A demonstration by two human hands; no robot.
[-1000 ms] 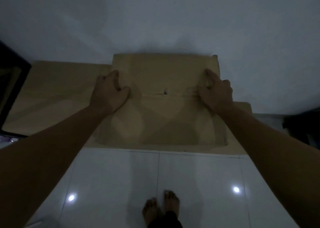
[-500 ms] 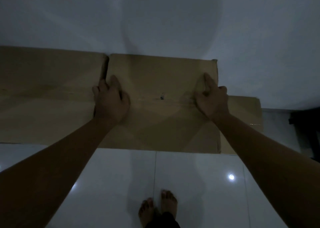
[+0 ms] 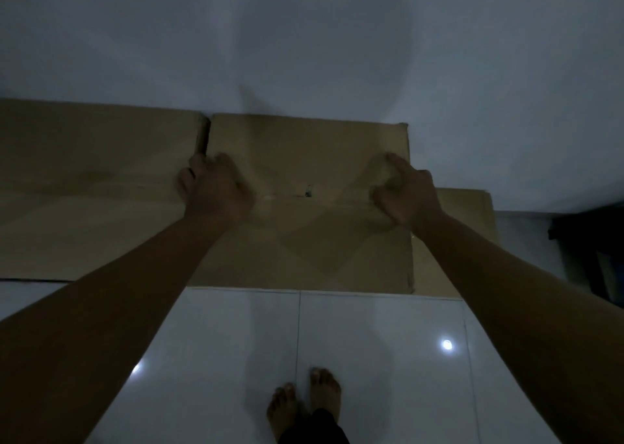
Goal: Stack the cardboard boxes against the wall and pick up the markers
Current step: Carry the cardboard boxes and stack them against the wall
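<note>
A flattened brown cardboard box (image 3: pixel 307 241) stands on the floor and leans against the white wall (image 3: pixel 304 55). My left hand (image 3: pixel 212 187) grips its left edge, fingers curled at the gap beside a wider cardboard box (image 3: pixel 84 190). Near the box's right edge, my right hand (image 3: pixel 408 194) has fingers curled on the cardboard face, seemingly pinching it. A third, lower cardboard piece (image 3: pixel 466 217) shows behind on the right. No markers are in view.
White glossy floor tiles (image 3: pixel 371 359) run from the boxes toward me, with my bare feet (image 3: pixel 304 399) at the bottom centre. Dark objects (image 3: pixel 591 248) stand by the wall at the far right. The room is dim.
The middle box went from overlapping the left cardboard to standing beside it. Both hands stayed on the box, and their fingers now curl more tightly.
</note>
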